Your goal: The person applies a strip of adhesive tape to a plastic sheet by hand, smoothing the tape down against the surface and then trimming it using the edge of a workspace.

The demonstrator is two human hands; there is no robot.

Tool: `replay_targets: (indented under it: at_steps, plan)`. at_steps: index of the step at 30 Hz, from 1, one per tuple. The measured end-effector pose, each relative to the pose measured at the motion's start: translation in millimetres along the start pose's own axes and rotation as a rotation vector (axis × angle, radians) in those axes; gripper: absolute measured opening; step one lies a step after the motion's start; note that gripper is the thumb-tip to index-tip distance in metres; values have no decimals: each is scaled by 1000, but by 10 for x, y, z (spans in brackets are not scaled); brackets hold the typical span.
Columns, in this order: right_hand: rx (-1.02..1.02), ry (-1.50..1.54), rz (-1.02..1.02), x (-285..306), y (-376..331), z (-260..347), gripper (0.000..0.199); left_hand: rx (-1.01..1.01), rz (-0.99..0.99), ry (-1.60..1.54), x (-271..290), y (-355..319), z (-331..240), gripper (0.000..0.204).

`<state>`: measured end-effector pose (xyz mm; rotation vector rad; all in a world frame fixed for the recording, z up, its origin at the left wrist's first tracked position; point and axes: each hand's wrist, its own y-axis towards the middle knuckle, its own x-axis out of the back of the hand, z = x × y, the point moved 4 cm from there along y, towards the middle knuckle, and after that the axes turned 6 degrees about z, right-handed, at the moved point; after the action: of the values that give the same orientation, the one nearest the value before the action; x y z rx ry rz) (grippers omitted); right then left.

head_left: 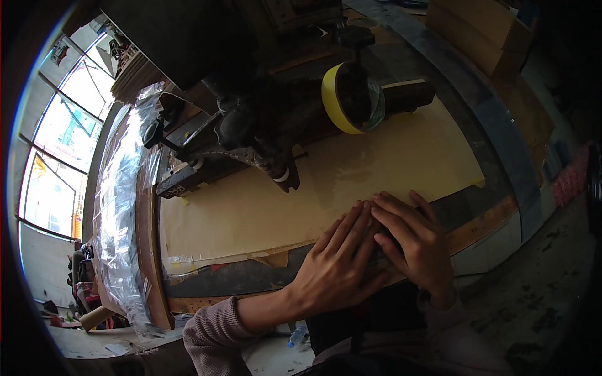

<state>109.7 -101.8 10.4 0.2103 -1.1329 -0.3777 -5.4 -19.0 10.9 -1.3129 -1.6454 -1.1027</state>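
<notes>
Left grip (337, 266) and right grip (419, 243) rest unclenched, fingers extended over the tan sheet (244, 225), grasping nothing visible. Farther right, a cardboard box (486, 36) hides its contents.

Sheet (232, 222) on the table (219, 285) — carton (476, 34) behind right, window (66, 131) far left

windows (68, 135) blown out at left | glare on plastic wrap (116, 213) | machine (241, 128) dark | curved edges, black corners

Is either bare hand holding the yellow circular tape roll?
No, the left hand and right hand are on the flat cream sheet, away from the roll.
</notes>
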Motion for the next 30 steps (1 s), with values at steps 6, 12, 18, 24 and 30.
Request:
replay_targets:
  at_steps: [6,12,18,24,30]
  plan:
    - [-2,6,4,0,0,-6,34,-21,-10,-11,5,4,-2,75]
    - [-5,6,7,7,7,4,34,-24,-12,-13,17,4,1,73]
    - [0,-3,0,7,-11,-3,35,-27,-14,-12,8,1,-10,75]
    - [-73,117,-195,66,-24,-66,34,25,16,-1,45,-14,20,87]
    - [-254,290,-327,82,-85,-212,27,80,26,117,59,24,92,87]
